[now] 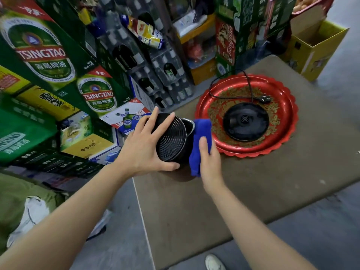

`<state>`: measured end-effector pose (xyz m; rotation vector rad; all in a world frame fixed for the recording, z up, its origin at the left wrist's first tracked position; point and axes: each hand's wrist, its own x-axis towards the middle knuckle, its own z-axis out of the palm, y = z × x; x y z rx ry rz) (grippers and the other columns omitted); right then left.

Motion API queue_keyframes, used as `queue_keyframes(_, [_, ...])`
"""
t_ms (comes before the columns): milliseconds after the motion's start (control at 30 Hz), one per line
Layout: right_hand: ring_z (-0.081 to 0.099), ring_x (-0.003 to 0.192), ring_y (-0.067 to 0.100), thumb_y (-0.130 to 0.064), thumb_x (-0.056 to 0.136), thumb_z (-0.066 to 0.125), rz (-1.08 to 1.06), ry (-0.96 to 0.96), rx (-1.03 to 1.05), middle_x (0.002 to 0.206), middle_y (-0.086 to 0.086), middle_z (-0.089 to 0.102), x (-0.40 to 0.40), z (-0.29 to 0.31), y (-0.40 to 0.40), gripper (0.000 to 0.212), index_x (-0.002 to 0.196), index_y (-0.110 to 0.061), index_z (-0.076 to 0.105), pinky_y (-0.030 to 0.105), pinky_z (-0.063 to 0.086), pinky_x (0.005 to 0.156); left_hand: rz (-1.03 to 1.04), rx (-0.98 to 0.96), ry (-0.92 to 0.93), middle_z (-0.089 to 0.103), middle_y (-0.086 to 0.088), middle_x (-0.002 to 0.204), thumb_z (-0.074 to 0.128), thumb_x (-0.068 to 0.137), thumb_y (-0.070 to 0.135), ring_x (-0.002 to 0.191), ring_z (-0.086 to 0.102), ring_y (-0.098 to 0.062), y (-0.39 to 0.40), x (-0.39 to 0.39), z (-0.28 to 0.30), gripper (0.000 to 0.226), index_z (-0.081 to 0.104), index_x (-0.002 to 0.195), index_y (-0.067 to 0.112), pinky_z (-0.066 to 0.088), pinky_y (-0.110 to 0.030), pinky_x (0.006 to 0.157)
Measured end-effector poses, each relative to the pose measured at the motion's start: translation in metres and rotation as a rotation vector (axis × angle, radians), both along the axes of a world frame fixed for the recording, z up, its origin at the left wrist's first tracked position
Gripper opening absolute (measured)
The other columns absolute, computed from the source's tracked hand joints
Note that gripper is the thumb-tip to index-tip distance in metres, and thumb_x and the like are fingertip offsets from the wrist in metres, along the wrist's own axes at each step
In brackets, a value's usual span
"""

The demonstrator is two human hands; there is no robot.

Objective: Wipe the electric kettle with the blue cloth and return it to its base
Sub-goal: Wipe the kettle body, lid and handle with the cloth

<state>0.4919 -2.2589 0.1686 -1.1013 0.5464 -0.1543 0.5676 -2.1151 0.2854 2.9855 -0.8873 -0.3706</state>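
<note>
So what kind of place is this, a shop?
Probably a small shop or its stockroom: stacked beer cartons, shrink-wrapped packs of bottles and open cardboard boxes crowd around the table.

1. On the big green carton (pixel 39 47) to my upper left I read "TSINGTAO" on a red band, with the Chinese characters 青島啤酒 under it
2. The smaller green carton (pixel 99 94) beside it carries the same "TSINGTAO" and 青島啤酒
3. A green box (pixel 17 141) at my far left shows "INGTAO", the first letters cut off, again above 青島啤酒
4. On the red carton (pixel 227 43) behind the table I read "Tsingtao" in slanted script
5. Other labels are too blurred for me to read
</note>
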Motion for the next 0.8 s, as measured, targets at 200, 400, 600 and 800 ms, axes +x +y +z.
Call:
queue_keyframes(200, [0.047,0.135,0.018,-0.046,0.1,0.039,0.03,0.329,0.032,0.15,-0.001,0.047,-0.065,-0.03,0.054,0.052,0.15,-0.035,0.031,0.039,0.034,0.115,0.263,-0.01,0.07,-0.01,0.003,0.173,0.073,0.055,0.084,0.157,0.001,-0.029,-0.028,-0.006,0.005,0.133,-0.006,0.158,0.054,0.034,-0.061,0.115])
queue_keyframes(400, [0.022,0.148,0.005,-0.052,0.096,0.039,-0.158,-0.076,-0.216,0.16,-0.011,0.026,-0.044,0.024,0.053,0.053,0.147,-0.046,0.025,0.028,0.02,0.12,0.462,-0.039,0.127,-0.013,-0.005,0.172,0.068,0.065,0.084,0.157,-0.003,-0.039,-0.05,-0.009,0.001,0.126,-0.007,0.16,0.048,0.025,-0.069,0.117])
queue_keyframes(600, [0.011,0.152,0.021,-0.047,0.096,0.046,-0.03,-0.094,-0.739,0.164,0.004,0.005,-0.052,-0.052,0.075,0.078,0.154,-0.038,-0.004,0.039,0.02,0.121,0.314,-0.347,0.493,-0.007,0.016,0.172,0.062,0.073,0.084,0.158,0.001,-0.013,0.016,0.012,0.022,0.104,0.015,0.16,0.049,0.016,-0.048,0.128])
queue_keyframes(800, [0.042,0.14,0.029,-0.013,0.097,0.046,0.039,-0.224,-1.035,0.154,0.006,0.039,-0.102,-0.064,0.09,0.063,0.154,-0.025,0.02,0.03,0.031,0.115,0.227,-0.599,0.457,0.0,0.023,0.17,0.068,0.081,0.056,0.148,0.007,0.013,0.049,-0.01,-0.006,0.089,0.021,0.157,0.053,0.02,-0.022,0.12])
